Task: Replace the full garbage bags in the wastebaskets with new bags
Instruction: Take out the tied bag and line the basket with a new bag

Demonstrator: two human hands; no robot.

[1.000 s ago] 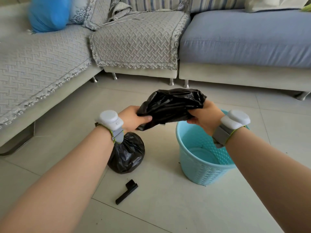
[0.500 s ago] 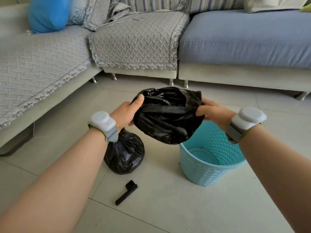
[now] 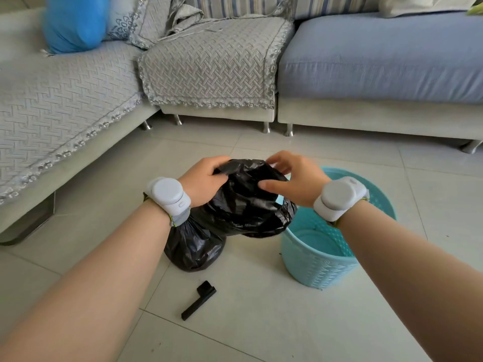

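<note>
Near the wastebasket (image 3: 322, 273), both hands (image 3: 202, 180) (image 3: 298, 178) grip a bag (image 3: 243, 209).

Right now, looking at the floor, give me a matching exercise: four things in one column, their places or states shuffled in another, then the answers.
1 crumpled black plastic bag
2 tied, bulging black garbage bag
3 turquoise lattice plastic wastebasket
4 small black L-shaped piece

A lying on the floor nearest the camera
B held between left hand and right hand
C upright, unlined
D on the floor, partly hidden by the held bag

Pairs: 1-B, 2-D, 3-C, 4-A.
</note>
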